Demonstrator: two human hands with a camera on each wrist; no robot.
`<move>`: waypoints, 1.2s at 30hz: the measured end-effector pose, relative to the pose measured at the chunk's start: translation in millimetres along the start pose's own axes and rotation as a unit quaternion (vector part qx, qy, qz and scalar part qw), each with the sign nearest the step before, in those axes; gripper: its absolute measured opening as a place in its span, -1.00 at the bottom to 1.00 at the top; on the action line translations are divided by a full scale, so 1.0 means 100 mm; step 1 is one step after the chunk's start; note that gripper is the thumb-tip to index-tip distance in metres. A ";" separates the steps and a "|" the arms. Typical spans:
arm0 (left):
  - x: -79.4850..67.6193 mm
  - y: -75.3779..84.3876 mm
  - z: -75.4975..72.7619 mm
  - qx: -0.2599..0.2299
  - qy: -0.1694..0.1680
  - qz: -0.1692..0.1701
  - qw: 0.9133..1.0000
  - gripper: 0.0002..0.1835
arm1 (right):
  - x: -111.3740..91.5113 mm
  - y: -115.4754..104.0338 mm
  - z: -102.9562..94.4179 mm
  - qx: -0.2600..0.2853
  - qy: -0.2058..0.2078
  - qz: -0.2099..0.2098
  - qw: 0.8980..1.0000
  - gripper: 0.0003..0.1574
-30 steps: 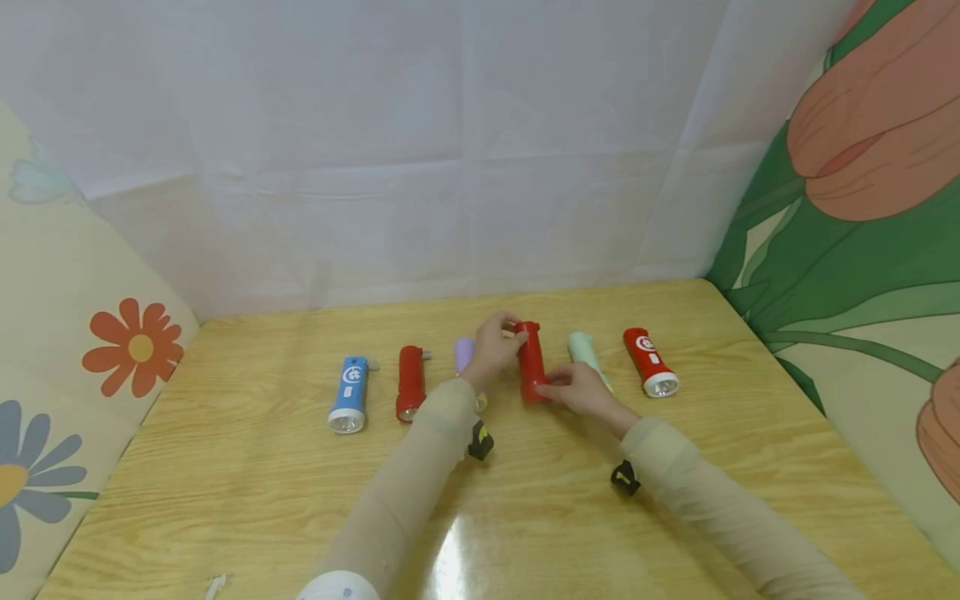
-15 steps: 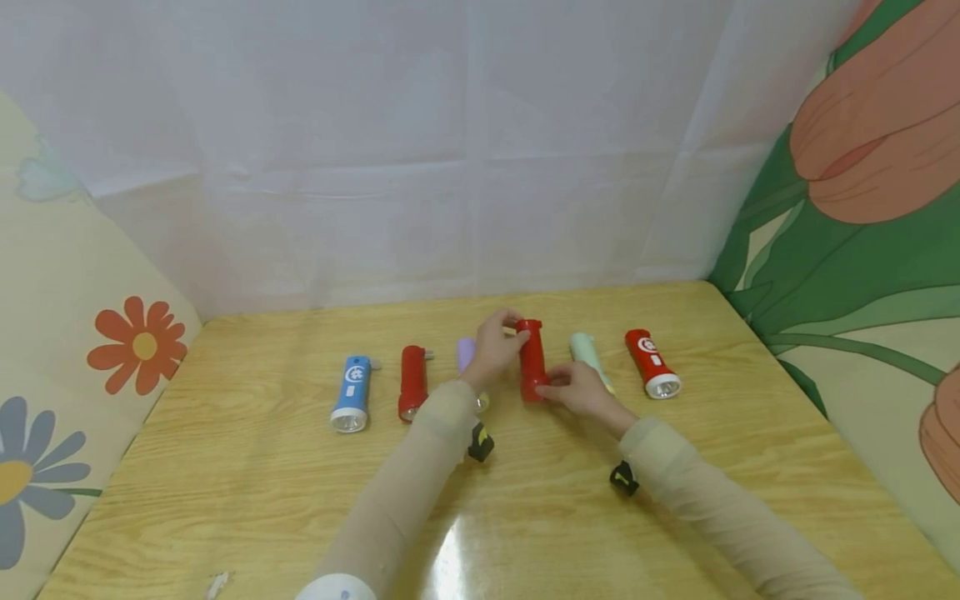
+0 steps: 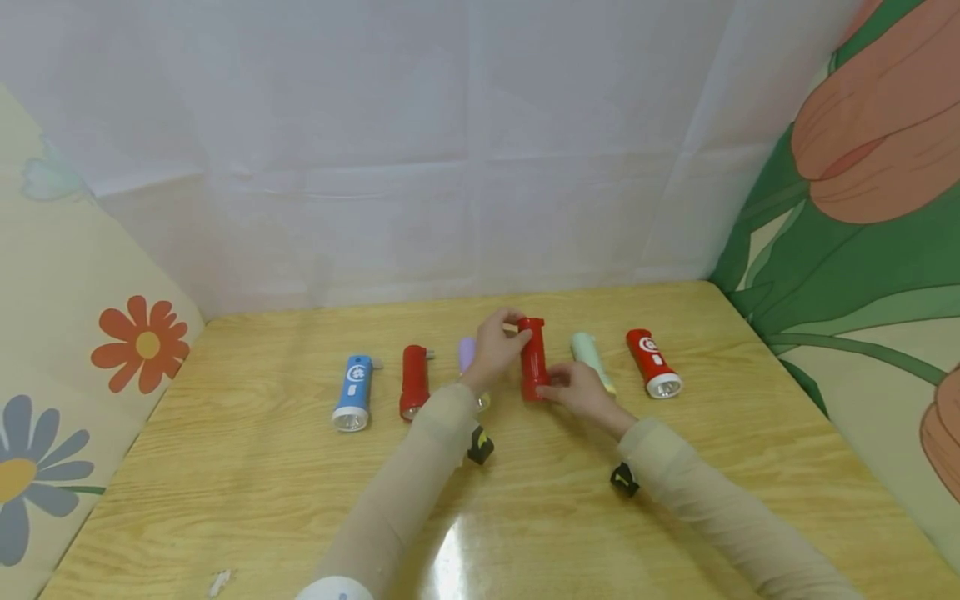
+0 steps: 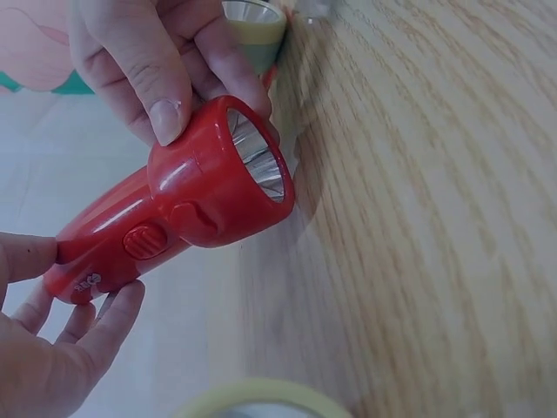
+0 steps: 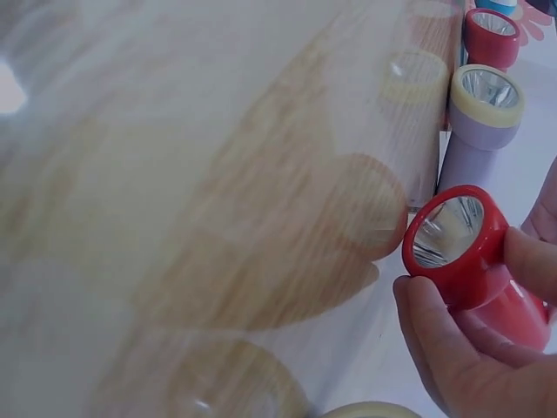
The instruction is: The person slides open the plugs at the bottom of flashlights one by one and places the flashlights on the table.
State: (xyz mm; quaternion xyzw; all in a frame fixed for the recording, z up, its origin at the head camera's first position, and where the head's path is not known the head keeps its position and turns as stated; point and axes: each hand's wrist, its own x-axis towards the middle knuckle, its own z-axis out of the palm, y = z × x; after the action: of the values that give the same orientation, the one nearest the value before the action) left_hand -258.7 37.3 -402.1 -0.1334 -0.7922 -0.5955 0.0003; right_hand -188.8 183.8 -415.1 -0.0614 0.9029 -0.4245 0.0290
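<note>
A red flashlight is held between both hands near the middle of the row. My left hand grips its tail end, thumb on one side and fingers on the other. Around its lamp head, the right hand pinches with thumb and fingers. The left wrist view shows the flashlight's ribbed switch and clear lens. Just left of it lies a purple flashlight with a cream rim, partly covered by the left hand in the head view. A mint green flashlight lies beyond the right hand.
Farther left on the wooden table lie another red flashlight and a blue one with a white rim. At the right lies a red flashlight with a white rim. A white sheet hangs behind.
Both hands keep their hold on the red flashlight. It has shifted only very slightly toward the back in the head view; the other flashlights lie as before.
</note>
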 end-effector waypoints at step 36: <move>-0.10 0.13 -0.02 -0.052 0.025 -0.020 0.998 -0.88 | 0.00 0.04 0.01 0.011 -0.035 -0.045 0.998 -0.56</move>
State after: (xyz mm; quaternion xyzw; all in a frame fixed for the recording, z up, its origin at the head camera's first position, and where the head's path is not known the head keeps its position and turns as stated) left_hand -246.5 36.0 -391.1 -0.1024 -0.7626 -0.6387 0.0011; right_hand -189.4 185.4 -418.6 -0.1166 0.8930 -0.4328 0.0417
